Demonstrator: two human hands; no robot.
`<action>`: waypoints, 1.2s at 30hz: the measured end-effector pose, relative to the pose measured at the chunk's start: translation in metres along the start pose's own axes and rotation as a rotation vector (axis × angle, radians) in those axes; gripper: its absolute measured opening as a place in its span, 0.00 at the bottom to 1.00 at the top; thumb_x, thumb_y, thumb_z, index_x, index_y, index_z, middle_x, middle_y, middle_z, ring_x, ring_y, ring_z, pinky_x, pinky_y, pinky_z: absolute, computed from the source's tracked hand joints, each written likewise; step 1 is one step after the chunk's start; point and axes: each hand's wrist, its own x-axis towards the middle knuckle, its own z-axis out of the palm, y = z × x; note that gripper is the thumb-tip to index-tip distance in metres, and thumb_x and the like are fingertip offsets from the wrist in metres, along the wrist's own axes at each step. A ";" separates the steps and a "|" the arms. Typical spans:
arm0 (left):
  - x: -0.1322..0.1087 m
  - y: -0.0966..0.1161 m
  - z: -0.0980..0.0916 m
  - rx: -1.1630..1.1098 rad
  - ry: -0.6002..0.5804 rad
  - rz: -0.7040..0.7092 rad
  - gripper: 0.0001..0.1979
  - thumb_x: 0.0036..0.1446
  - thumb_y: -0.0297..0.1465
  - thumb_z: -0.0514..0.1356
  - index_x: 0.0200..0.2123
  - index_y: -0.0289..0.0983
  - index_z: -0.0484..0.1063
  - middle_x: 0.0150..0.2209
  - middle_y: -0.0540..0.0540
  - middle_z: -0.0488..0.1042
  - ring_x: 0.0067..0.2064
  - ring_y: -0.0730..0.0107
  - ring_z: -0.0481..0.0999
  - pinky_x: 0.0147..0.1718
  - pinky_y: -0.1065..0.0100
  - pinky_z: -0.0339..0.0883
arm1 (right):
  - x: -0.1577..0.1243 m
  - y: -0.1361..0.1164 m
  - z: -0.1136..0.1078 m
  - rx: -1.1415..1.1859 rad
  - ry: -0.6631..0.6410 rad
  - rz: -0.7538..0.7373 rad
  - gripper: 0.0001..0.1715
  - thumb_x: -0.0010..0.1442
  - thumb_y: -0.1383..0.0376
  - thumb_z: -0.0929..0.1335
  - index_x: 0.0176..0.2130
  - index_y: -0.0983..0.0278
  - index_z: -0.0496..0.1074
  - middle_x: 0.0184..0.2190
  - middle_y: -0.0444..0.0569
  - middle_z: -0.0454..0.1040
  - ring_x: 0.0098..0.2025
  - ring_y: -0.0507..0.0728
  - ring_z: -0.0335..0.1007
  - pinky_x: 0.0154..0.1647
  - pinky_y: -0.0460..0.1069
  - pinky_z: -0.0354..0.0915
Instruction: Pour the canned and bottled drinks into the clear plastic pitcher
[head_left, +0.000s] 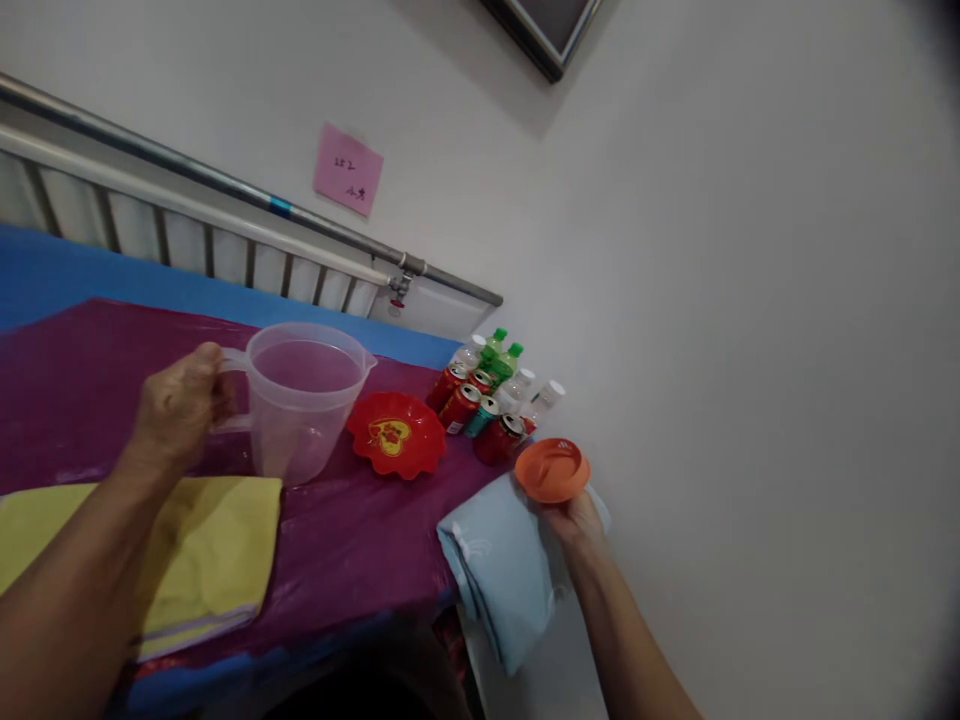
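On the desk (pixel 337 560), measured from the dish (pixel 396 435), the pitcher (pixel 300 415) was at nine o'clock, gripped by the left hand (pixel 176 400) on its far side. The cans (pixel 459 405) stood at two o'clock, with the bottles (pixel 516 388) behind them. The disc (pixel 551 470) was in the right hand (pixel 574 520) at three. One cloth (pixel 217 550) lay at eight, a second cloth (pixel 499 560) at five. Behind, the radiator (pixel 187 245) ran between ten and eleven; the note (pixel 349 170) was near twelve.

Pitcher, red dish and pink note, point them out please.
Pitcher (pixel 298 437): head view, on its side wall.
Red dish (pixel 391 437): head view, on its yellow emblem.
Pink note (pixel 349 174): head view, near its middle.
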 end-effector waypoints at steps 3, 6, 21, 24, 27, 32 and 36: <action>-0.004 0.006 0.002 0.016 0.078 -0.038 0.21 0.49 0.50 0.58 0.21 0.37 0.63 0.16 0.54 0.60 0.19 0.76 0.58 0.18 0.72 0.55 | 0.005 0.009 -0.012 -0.028 0.046 0.071 0.01 0.53 0.65 0.67 0.30 0.60 0.69 0.22 0.42 0.74 0.26 0.55 0.72 0.29 0.51 0.73; -0.005 0.006 0.002 -0.007 0.101 -0.027 0.21 0.49 0.49 0.59 0.21 0.38 0.63 0.17 0.53 0.61 0.20 0.75 0.60 0.19 0.71 0.57 | 0.008 0.010 -0.022 -0.074 0.086 0.114 0.05 0.49 0.70 0.66 0.28 0.60 0.67 0.21 0.42 0.74 0.26 0.54 0.73 0.30 0.51 0.73; -0.001 -0.004 -0.003 -0.060 -0.062 0.054 0.26 0.53 0.55 0.57 0.21 0.39 0.59 0.17 0.54 0.59 0.19 0.76 0.57 0.18 0.70 0.53 | -0.046 0.014 0.060 -0.528 -0.378 0.045 0.23 0.53 0.57 0.68 0.48 0.61 0.68 0.17 0.37 0.69 0.18 0.52 0.64 0.16 0.45 0.56; -0.002 -0.004 -0.004 -0.057 -0.072 0.050 0.26 0.53 0.55 0.56 0.21 0.40 0.59 0.17 0.54 0.58 0.19 0.75 0.56 0.18 0.69 0.51 | -0.033 0.021 0.100 -0.529 -0.413 0.123 0.21 0.54 0.61 0.69 0.48 0.62 0.67 0.16 0.36 0.68 0.14 0.50 0.62 0.12 0.43 0.52; -0.002 -0.005 -0.004 -0.079 -0.086 0.027 0.25 0.53 0.55 0.57 0.19 0.41 0.58 0.17 0.53 0.57 0.19 0.74 0.55 0.18 0.68 0.50 | -0.019 0.033 0.121 -0.512 -0.440 0.228 0.10 0.55 0.65 0.68 0.39 0.64 0.67 0.17 0.38 0.69 0.14 0.49 0.65 0.10 0.41 0.51; 0.001 -0.010 -0.006 -0.103 -0.079 0.028 0.25 0.54 0.53 0.57 0.19 0.40 0.60 0.17 0.53 0.58 0.19 0.73 0.56 0.19 0.67 0.51 | -0.015 0.046 0.132 -0.410 -0.458 0.332 0.06 0.56 0.67 0.67 0.31 0.64 0.63 0.18 0.40 0.70 0.15 0.48 0.67 0.10 0.39 0.53; 0.000 -0.009 -0.005 -0.129 -0.087 0.015 0.25 0.53 0.53 0.58 0.18 0.40 0.60 0.17 0.53 0.57 0.20 0.73 0.55 0.19 0.67 0.50 | -0.016 0.044 0.135 -0.331 -0.427 0.350 0.07 0.57 0.70 0.66 0.30 0.63 0.60 0.20 0.40 0.71 0.16 0.49 0.68 0.11 0.40 0.57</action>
